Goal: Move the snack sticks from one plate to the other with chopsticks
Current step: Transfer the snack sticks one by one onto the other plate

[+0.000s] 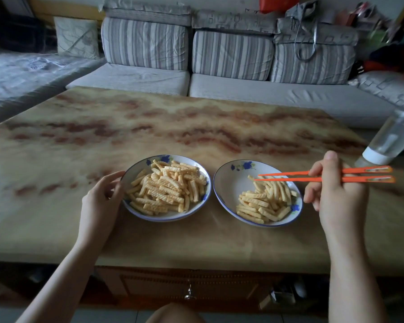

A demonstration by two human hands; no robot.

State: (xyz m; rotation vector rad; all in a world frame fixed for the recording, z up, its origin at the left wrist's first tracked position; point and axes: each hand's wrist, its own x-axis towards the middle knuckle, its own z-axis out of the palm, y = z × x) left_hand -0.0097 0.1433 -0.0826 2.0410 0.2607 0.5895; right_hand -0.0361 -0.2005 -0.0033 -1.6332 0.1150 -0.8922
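Two white plates with blue flowers sit side by side on the marble-patterned table (149, 127). The left plate (135, 167) holds a big heap of ridged yellow snack sticks (168, 187). The right plate (229, 183) holds a smaller pile of snack sticks (264, 201) in its near right half. My right hand (336, 194) grips a pair of orange chopsticks (289, 176), whose tips hover over the right plate with nothing between them. My left hand (100, 199) rests against the left plate's left rim, fingers curled loosely around its edge.
A clear plastic bottle (392, 138) with a white cap lies tilted at the table's right edge, just beyond the chopstick ends. A striped sofa (196, 66) runs behind the table. A drawer with a metal handle (189, 293) sits under the near edge.
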